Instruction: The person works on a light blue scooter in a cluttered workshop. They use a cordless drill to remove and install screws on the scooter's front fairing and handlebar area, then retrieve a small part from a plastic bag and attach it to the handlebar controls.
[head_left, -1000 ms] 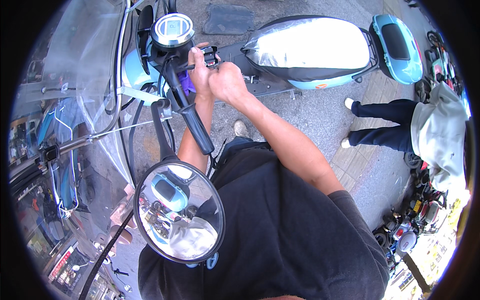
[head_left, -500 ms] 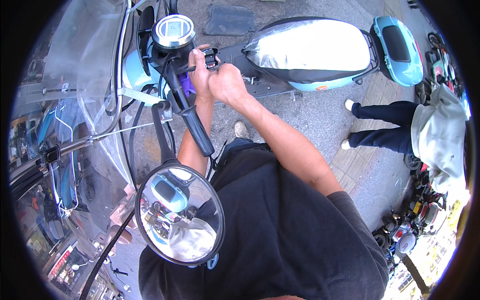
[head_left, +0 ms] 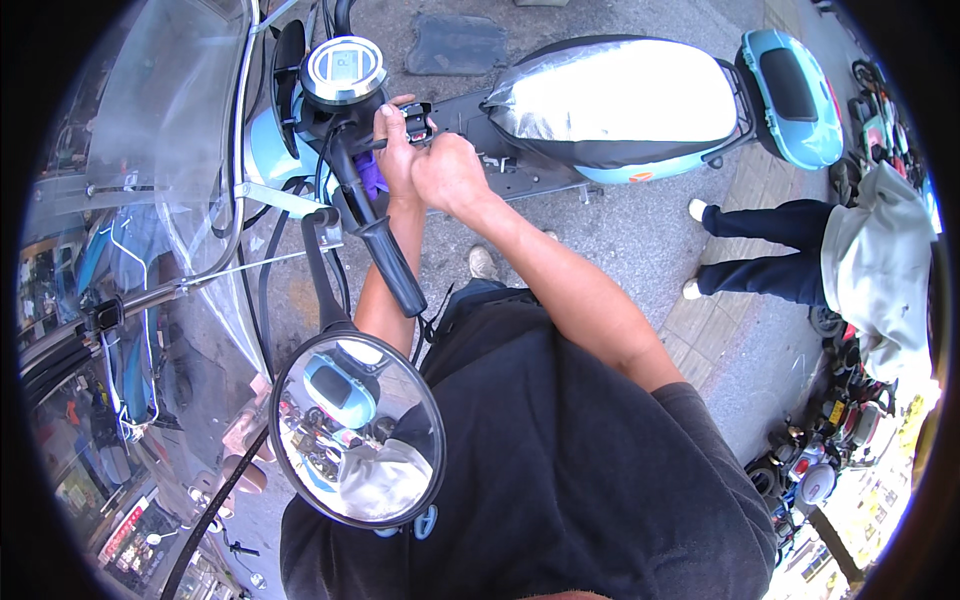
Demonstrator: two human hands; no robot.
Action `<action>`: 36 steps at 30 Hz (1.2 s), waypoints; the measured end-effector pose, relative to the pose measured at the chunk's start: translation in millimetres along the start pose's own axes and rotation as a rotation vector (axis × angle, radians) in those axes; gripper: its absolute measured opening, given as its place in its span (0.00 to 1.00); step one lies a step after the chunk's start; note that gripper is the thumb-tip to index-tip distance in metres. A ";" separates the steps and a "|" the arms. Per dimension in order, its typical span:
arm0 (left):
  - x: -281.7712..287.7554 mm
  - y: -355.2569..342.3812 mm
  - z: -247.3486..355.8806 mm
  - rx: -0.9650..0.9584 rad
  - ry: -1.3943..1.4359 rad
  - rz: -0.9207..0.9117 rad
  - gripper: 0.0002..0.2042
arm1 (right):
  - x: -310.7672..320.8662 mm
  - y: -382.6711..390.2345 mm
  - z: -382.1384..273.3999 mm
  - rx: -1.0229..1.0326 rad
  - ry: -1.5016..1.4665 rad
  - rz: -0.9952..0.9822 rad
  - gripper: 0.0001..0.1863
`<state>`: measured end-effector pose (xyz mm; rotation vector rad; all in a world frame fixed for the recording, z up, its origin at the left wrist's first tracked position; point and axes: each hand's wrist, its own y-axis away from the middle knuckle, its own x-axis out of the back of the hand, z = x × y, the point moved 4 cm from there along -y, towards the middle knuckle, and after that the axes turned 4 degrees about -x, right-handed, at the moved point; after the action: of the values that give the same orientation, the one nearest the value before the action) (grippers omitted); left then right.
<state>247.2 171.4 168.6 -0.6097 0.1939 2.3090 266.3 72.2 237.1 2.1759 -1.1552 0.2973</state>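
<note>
My left hand [head_left: 396, 158] reaches past the handlebar of a light blue scooter, its fingers closed round a small black clamp-like part [head_left: 418, 122]. Pressed against it from the right is my right hand [head_left: 450, 175], curled into a fist; whatever lies inside is hidden. A thin dark stem [head_left: 372, 144] juts out on the left side of my left hand. The black handlebar grip [head_left: 393, 268] slants down beside my left forearm. Above it sits the round display [head_left: 344, 66]. Something purple [head_left: 373, 175] hangs behind the bar.
A round mirror [head_left: 357, 430] stands close to my chest. To the left are a clear windshield [head_left: 165, 130] and its metal frame. The scooter seat has a silver cover [head_left: 620, 92], with a blue rear box [head_left: 792, 98] behind. A person [head_left: 870, 265] stands at right near parked scooters.
Both hands stay together at the black part and have shifted only slightly. The whole view has moved a little; nothing is let go.
</note>
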 end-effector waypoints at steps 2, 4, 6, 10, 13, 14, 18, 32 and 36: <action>0.3 0.5 0.7 -0.010 0.000 0.010 0.21 | 0.0 0.6 -0.5 0.004 0.004 -0.002 0.21; -1.3 0.8 1.5 -0.012 0.015 0.017 0.20 | 0.2 0.5 0.2 0.015 0.009 -0.001 0.21; -3.7 1.1 1.8 -0.004 0.048 0.030 0.18 | 0.3 0.2 2.6 0.022 -0.014 0.001 0.22; -6.8 -0.7 1.0 0.004 0.090 0.073 0.19 | 1.9 -2.4 6.4 0.053 -0.060 0.021 0.22; -6.3 -2.1 0.4 0.007 0.099 0.052 0.19 | 0.7 -2.7 6.4 0.047 -0.060 0.025 0.21; -6.1 -2.2 0.8 0.006 0.097 0.025 0.19 | 0.0 -2.5 5.4 0.046 -0.042 0.021 0.21; -3.4 -0.5 2.4 0.013 0.076 -0.005 0.19 | -1.9 -0.3 1.2 0.050 0.000 0.010 0.21; 4.9 -3.8 -15.0 0.035 0.184 0.030 0.22 | 39.9 19.9 110.8 0.071 -0.188 0.007 0.19; 16.5 -4.6 -18.6 0.168 0.326 0.014 0.24 | 64.7 31.8 212.7 0.020 0.303 0.173 0.19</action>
<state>247.0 179.1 144.6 -0.8963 0.5412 2.1667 257.9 -118.7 119.1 1.9655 -1.1685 0.6912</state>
